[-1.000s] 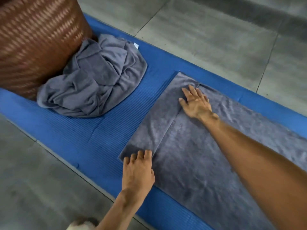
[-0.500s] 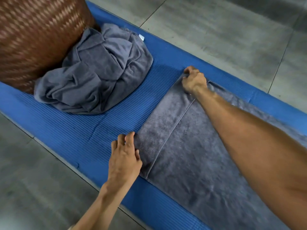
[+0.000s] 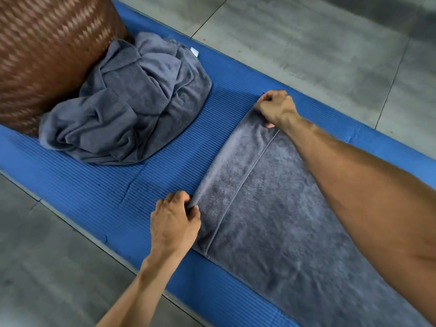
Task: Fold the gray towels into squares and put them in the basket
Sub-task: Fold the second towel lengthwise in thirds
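Both hands [image 3: 175,220] [image 3: 276,109] grip the flat towel's [image 3: 271,220] folded edge — corners pinched

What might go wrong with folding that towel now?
Each hand pinches one corner of the towel: left hand, right hand. If one pulls faster, the fold may end up crooked. The towel's far end runs out of view, so lining up the edges could be hard. The pile leans against the basket; it might get bumped.
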